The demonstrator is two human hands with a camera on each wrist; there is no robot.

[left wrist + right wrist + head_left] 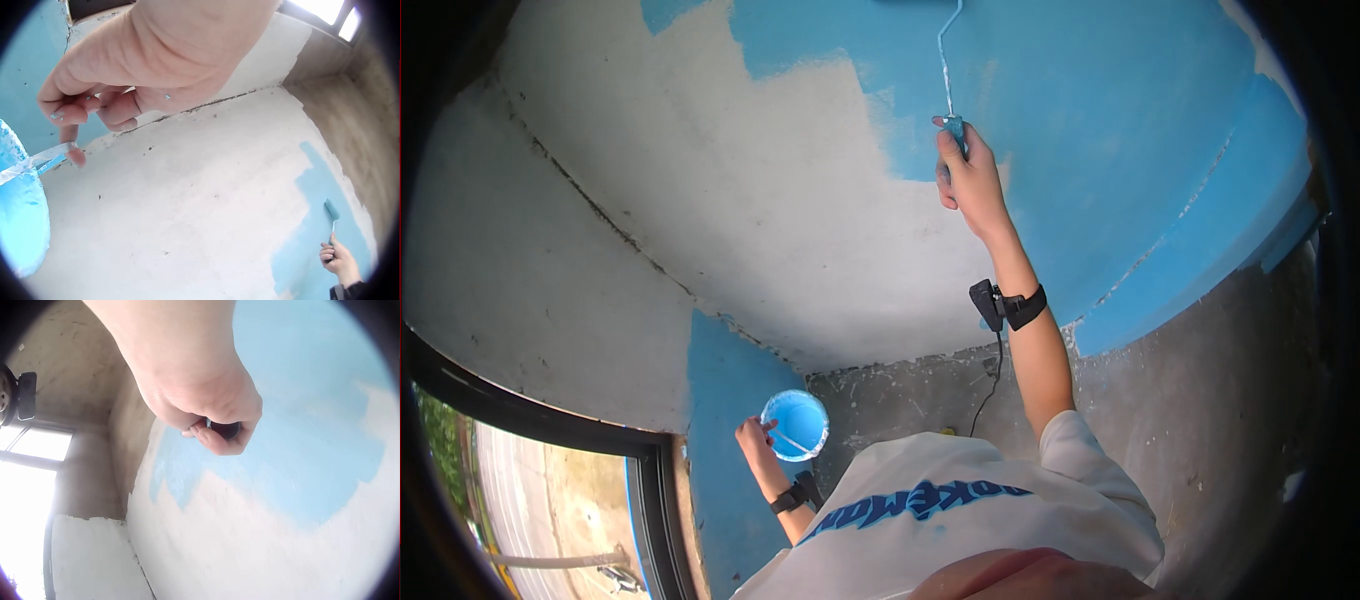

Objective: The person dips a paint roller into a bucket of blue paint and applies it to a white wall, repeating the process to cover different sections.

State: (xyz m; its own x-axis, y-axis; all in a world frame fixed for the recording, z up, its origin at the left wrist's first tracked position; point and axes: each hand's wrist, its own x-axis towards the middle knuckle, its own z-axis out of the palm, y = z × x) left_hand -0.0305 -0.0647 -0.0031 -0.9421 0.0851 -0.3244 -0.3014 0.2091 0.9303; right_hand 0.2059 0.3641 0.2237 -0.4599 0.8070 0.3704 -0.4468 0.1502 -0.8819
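My right hand (pixel 973 185) grips the handle (pixel 954 128) of a paint roller, arm stretched up along the wall; the roller head is mostly cut off at the top of the head view. The left wrist view shows the blue roller head (pixel 331 209) against the painted wall. In the right wrist view the dark handle end (pixel 225 429) pokes out of my curled fingers. Low on the left, my left hand (pixel 756 436) holds a bucket (pixel 797 420) by its handle strap (pixel 37 160), hooked on the fingers. Blue paint is inside the bucket, and specks dot the fingers.
The wall is part blue (pixel 1090 120), part bare white (pixel 730 200), with a jagged border. A cracked seam runs down the left. A dark-framed window (pixel 655 500) is at the lower left, and a paint-spattered grey surface (pixel 880 400) lies beyond the torso.
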